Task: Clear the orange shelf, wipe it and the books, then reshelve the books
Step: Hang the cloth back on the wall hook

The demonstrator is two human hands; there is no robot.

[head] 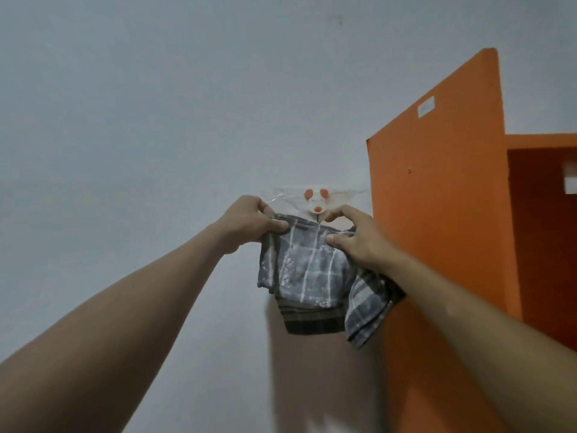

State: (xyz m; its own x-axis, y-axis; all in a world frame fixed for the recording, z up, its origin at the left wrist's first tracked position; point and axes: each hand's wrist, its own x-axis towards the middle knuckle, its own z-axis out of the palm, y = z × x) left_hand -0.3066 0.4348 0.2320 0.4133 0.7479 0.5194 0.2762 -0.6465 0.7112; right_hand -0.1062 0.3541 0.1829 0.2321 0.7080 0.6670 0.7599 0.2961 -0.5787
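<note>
Gripping the top hem of a grey checked cotton cloth (312,276) in left hand (253,225) and right hand (356,239), fingers curled round it, right at the white mouse-shaped plastic wall hook (316,203), just beside the orange painted board shelf (437,198). Likely unhooking the wiper, or rehanging it; cannot tell which. Next — lifting the hem clear of the peg, or seating it.

The orange shelf (437,198) adjoins the wall (156,120), a white piece (570,181) inside its compartment.

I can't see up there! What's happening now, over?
Left grip and right grip hold the cloth, top edge. It's up at wall hook, beside orange shelf. Nothing blocking.
</note>
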